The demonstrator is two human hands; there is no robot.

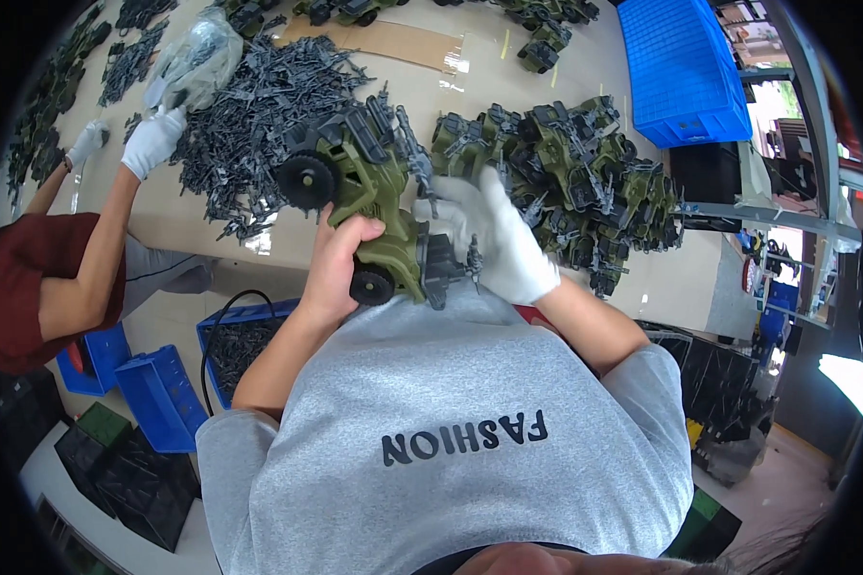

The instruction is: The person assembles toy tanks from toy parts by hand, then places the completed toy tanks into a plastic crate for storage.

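Note:
A green toy military vehicle (393, 201) with black wheels and grey parts is tilted in front of my chest. My left hand (340, 254), bare, is closed around its side, thumb on top. My right hand (499, 235), in a white glove, is at the vehicle's right side with fingers apart. Its fingertips lie close to the lower end of a long grey toy gun (414, 153) on the vehicle; whether they touch is unclear. A small grey gun-like part (474, 259) sticks up at the vehicle's near end, just below the glove.
Grey plastic pieces form a large pile (249, 125) at the table's left. Several similar toy vehicles (575, 172) crowd the right. A blue crate (686, 77) stands behind them. At left, a co-worker's gloved hand (155, 139) is at a clear plastic bag (201, 62).

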